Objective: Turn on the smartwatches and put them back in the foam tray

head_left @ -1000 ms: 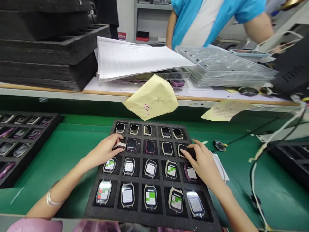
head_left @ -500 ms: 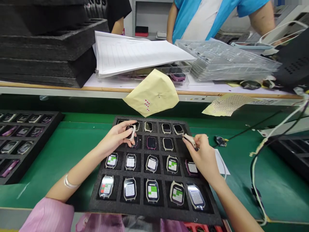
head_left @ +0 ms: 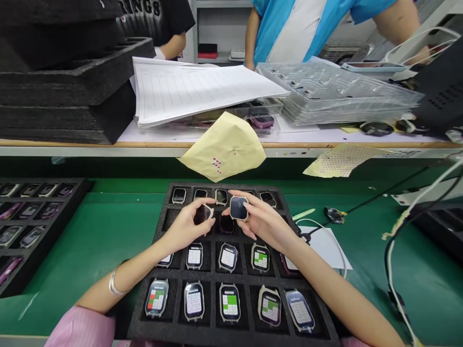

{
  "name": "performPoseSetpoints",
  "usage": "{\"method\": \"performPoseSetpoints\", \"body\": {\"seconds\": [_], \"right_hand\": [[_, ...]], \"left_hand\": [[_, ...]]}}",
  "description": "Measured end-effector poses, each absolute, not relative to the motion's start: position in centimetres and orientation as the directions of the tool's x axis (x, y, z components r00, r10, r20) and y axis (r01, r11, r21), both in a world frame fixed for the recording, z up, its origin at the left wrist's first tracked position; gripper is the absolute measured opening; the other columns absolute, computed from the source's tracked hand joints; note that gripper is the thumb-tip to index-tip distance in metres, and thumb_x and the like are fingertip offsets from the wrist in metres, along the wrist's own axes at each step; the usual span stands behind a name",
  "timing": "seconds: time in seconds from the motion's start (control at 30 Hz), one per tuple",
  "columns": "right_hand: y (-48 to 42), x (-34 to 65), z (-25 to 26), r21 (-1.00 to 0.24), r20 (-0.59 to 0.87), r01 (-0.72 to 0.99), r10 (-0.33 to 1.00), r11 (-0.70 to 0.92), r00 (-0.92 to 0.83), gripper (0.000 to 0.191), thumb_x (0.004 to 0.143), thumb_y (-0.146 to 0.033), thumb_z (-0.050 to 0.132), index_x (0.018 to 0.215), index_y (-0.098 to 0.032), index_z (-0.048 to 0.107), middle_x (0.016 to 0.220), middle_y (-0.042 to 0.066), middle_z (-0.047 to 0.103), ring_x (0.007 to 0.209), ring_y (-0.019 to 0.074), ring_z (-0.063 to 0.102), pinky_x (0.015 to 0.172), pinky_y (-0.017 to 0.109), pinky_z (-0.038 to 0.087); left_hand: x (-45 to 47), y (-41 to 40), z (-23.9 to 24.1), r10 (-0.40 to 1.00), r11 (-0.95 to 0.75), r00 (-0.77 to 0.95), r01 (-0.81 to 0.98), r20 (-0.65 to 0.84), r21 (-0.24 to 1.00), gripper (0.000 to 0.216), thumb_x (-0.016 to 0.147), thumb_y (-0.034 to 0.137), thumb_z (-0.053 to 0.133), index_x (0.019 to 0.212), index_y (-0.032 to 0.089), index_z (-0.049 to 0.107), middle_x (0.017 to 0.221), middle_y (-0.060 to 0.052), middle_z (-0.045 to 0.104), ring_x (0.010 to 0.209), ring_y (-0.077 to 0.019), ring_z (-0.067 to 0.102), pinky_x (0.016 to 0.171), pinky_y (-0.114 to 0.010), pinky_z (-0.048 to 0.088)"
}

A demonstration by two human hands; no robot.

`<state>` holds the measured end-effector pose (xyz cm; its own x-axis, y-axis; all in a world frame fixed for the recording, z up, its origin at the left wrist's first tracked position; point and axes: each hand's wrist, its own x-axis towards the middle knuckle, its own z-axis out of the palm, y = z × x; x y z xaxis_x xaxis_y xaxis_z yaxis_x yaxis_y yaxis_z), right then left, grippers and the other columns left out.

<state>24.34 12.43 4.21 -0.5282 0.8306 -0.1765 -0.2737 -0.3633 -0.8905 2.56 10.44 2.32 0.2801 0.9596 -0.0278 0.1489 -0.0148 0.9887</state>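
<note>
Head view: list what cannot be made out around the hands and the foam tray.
- Head view: second-row pockets of the foam tray, covered by the left hand and right hand.
- Head view: the left hand's watch, half hidden by its fingers.
- Head view: print on the lit watch screens, too small.
- Head view: the second tray, cut off by the left edge.

An electronics assembly line: green conveyor belt [head_left: 108,226], foam trays [head_left: 173,318] of smartwatches [head_left: 230,302], stacked blister trays [head_left: 336,91].
</note>
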Motion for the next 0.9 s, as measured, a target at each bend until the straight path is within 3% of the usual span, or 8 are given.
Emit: {"method": "performPoseSetpoints", "body": {"seconds": [0.2, 0.4, 0.67, 0.9], "right_hand": [[12.2, 24.8, 3.2, -0.871, -0.161, -0.308, 0.814, -0.383, -0.558, 0.050, 0.089, -0.032, 0.064, 0.135, -0.023, 0.047, 0.106, 0.012, 0.068, 0.058, 0.0116, 0.052, 0.045, 0.022, 0.042], [12.5, 25.4, 2.8, -0.885, -0.139, -0.297, 0.812, -0.358, -0.567, 0.035, 0.084, -0.027, 0.071, 0.118, -0.023, 0.063, 0.097, 0.007, 0.068, 0.054, 0.0100, 0.054, 0.046, 0.021, 0.044], [12.5, 25.7, 2.7, -0.845, -0.113, -0.311, 0.714, -0.435, -0.691, 0.044, 0.087, -0.030, 0.067, 0.128, -0.019, 0.057, 0.091, 0.009, 0.069, 0.053, 0.0118, 0.058, 0.047, 0.023, 0.045], [12.5, 25.5, 2.5, -0.858, -0.100, -0.304, 0.716, -0.414, -0.691, 0.046, 0.086, -0.030, 0.068, 0.129, -0.021, 0.057, 0.093, 0.009, 0.069, 0.056, 0.0138, 0.061, 0.047, 0.024, 0.047]], "left_hand": [[3.2, 9.9, 1.7, 0.964, -0.168, 0.242, 0.244, 0.108, 0.955, 0.042, 0.080, 0.016, 0.060, 0.121, 0.020, 0.054, 0.108, -0.006, 0.065, 0.088, -0.0197, 0.062, 0.081, -0.031, 0.049], [3.2, 9.8, 1.3, 0.965, -0.200, 0.229, 0.313, 0.131, 0.928, 0.047, 0.080, 0.014, 0.058, 0.126, 0.021, 0.050, 0.113, -0.006, 0.063, 0.094, -0.0211, 0.061, 0.084, -0.031, 0.047], [3.3, 10.0, 1.1, 0.967, -0.153, 0.240, 0.268, 0.088, 0.951, 0.043, 0.083, 0.016, 0.058, 0.125, 0.022, 0.050, 0.106, -0.004, 0.064, 0.092, -0.0194, 0.060, 0.085, -0.029, 0.046], [3.1, 10.1, 1.0, 0.972, -0.137, 0.220, 0.235, 0.085, 0.962, 0.042, 0.083, 0.016, 0.058, 0.124, 0.022, 0.050, 0.102, -0.003, 0.063, 0.090, -0.0190, 0.059, 0.084, -0.029, 0.046]]}}
